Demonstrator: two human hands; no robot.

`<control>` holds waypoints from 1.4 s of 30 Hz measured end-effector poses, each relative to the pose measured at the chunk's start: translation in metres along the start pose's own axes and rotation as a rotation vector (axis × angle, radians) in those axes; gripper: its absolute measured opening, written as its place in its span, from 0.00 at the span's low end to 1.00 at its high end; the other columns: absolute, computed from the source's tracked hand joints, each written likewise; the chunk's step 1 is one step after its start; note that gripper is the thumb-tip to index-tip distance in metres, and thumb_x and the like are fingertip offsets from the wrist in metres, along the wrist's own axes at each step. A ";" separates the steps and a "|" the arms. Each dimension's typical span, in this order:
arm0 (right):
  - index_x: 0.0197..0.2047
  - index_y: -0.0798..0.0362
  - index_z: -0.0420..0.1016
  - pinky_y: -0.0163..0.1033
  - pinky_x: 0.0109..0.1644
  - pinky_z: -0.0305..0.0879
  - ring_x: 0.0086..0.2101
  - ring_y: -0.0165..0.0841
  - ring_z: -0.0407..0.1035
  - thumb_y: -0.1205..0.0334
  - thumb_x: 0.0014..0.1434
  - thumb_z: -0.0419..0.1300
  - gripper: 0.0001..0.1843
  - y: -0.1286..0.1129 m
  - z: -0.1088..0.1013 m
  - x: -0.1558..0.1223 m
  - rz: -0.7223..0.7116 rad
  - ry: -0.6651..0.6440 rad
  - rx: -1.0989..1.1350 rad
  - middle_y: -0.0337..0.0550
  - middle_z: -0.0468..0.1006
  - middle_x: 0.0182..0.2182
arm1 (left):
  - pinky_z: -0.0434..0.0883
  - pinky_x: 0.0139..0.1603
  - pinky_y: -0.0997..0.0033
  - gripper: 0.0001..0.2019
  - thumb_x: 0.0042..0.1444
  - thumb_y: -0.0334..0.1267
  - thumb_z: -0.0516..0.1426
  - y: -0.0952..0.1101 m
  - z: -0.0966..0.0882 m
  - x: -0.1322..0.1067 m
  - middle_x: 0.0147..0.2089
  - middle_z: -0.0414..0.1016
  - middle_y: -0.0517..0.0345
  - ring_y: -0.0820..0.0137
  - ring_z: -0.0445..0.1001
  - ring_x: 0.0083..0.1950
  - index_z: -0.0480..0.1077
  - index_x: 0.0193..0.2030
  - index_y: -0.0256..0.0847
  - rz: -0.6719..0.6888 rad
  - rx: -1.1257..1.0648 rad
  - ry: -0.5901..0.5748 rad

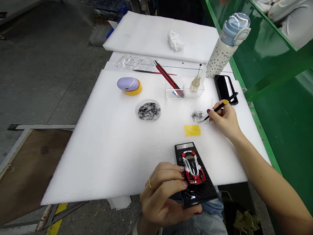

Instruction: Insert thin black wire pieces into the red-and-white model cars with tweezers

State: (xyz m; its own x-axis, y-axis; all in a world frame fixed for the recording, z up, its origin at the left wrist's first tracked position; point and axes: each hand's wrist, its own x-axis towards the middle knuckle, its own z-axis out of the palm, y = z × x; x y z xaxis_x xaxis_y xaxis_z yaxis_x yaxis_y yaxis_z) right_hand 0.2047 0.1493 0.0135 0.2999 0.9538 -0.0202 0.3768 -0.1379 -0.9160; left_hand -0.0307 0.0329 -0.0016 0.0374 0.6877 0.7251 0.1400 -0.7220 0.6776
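My left hand (163,192) grips a black display base (204,192) carrying a red, white and black toy car (193,167), tilted over my lap at the front edge of the foam sheet. Between the fingers of my right hand (227,120) are black tweezers (218,107) with a yellow band. Their tip points down at a loose pile of fine black strands (197,116). Just below that pile lies a piece of yellow tape (192,130). Farther left, a round clear dish (148,111) holds many more of the black strands.
A clear box (184,94) holds a red-handled tool (168,78) and a small glass bottle (195,84). Behind stand a spotted bottle (221,54) and a phone (225,87). A purple case (127,84), crumpled tissue (175,40) and green partition (271,85) surround the white foam (105,140).
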 end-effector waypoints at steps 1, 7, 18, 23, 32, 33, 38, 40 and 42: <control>0.34 0.47 0.62 0.39 0.29 0.61 0.21 0.32 0.71 0.60 0.50 0.66 0.15 0.000 0.000 0.000 0.008 0.011 -0.006 0.28 0.69 0.17 | 0.80 0.41 0.67 0.18 0.62 0.49 0.64 0.000 0.000 0.000 0.39 0.74 0.57 0.70 0.78 0.43 0.71 0.37 0.32 -0.001 -0.002 -0.002; 0.34 0.47 0.63 0.39 0.29 0.59 0.21 0.32 0.71 0.64 0.51 0.65 0.13 -0.005 0.003 0.000 0.057 0.059 -0.021 0.29 0.70 0.16 | 0.80 0.41 0.67 0.18 0.62 0.49 0.64 -0.002 0.001 -0.001 0.39 0.74 0.57 0.71 0.78 0.44 0.71 0.37 0.32 -0.005 -0.012 -0.011; 0.33 0.48 0.63 0.37 0.27 0.59 0.20 0.30 0.70 0.59 0.49 0.68 0.15 0.001 -0.003 -0.012 0.034 0.000 0.067 0.29 0.70 0.17 | 0.80 0.41 0.66 0.18 0.61 0.50 0.65 -0.002 -0.001 -0.003 0.38 0.73 0.57 0.70 0.78 0.42 0.71 0.38 0.34 -0.009 -0.013 -0.017; 0.33 0.48 0.64 0.38 0.28 0.59 0.21 0.30 0.69 0.59 0.48 0.68 0.15 0.001 -0.002 -0.012 0.035 -0.004 0.056 0.29 0.69 0.18 | 0.80 0.40 0.66 0.18 0.61 0.50 0.65 -0.003 0.001 -0.004 0.38 0.73 0.57 0.70 0.78 0.42 0.71 0.38 0.33 -0.005 -0.014 -0.008; 0.32 0.48 0.64 0.36 0.25 0.59 0.19 0.29 0.68 0.60 0.48 0.69 0.15 0.001 -0.002 -0.010 0.054 0.007 0.059 0.29 0.69 0.16 | 0.80 0.37 0.66 0.18 0.61 0.51 0.64 -0.003 0.001 -0.003 0.37 0.74 0.57 0.70 0.78 0.40 0.71 0.37 0.35 -0.010 -0.001 0.002; 0.32 0.48 0.64 0.35 0.24 0.58 0.19 0.29 0.68 0.60 0.48 0.70 0.16 -0.001 -0.003 -0.011 0.058 0.004 0.072 0.29 0.70 0.16 | 0.80 0.37 0.65 0.18 0.61 0.51 0.64 -0.003 0.001 -0.002 0.36 0.74 0.57 0.70 0.78 0.39 0.71 0.37 0.35 -0.011 0.003 0.003; 0.34 0.48 0.66 0.33 0.19 0.59 0.16 0.28 0.66 0.50 0.47 0.76 0.23 -0.011 -0.010 -0.025 0.036 -0.062 0.255 0.33 0.75 0.17 | 0.80 0.36 0.66 0.18 0.60 0.51 0.65 -0.003 0.000 0.000 0.35 0.74 0.57 0.69 0.78 0.39 0.72 0.38 0.36 -0.010 -0.017 -0.016; 0.33 0.48 0.69 0.34 0.19 0.62 0.18 0.29 0.69 0.46 0.47 0.76 0.24 -0.012 -0.011 -0.030 0.022 -0.122 0.304 0.35 0.76 0.19 | 0.80 0.37 0.66 0.18 0.60 0.51 0.65 -0.003 -0.001 0.001 0.35 0.74 0.57 0.69 0.78 0.39 0.72 0.38 0.35 -0.017 -0.027 -0.020; 0.31 0.50 0.72 0.35 0.21 0.65 0.20 0.31 0.71 0.43 0.46 0.77 0.24 -0.009 -0.010 -0.032 0.011 -0.175 0.310 0.38 0.78 0.21 | 0.80 0.37 0.66 0.18 0.60 0.51 0.65 -0.004 -0.001 0.000 0.35 0.74 0.57 0.69 0.78 0.39 0.72 0.37 0.35 -0.018 -0.027 -0.010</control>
State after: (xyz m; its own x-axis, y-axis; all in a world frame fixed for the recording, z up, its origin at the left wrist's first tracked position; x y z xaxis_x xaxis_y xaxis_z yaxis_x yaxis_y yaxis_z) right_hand 0.2000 0.1170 0.0266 0.1381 0.9876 -0.0748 0.0819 -0.0866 -0.9929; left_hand -0.0321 0.0354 -0.0040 0.0450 0.7014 0.7114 0.1144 -0.7110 0.6938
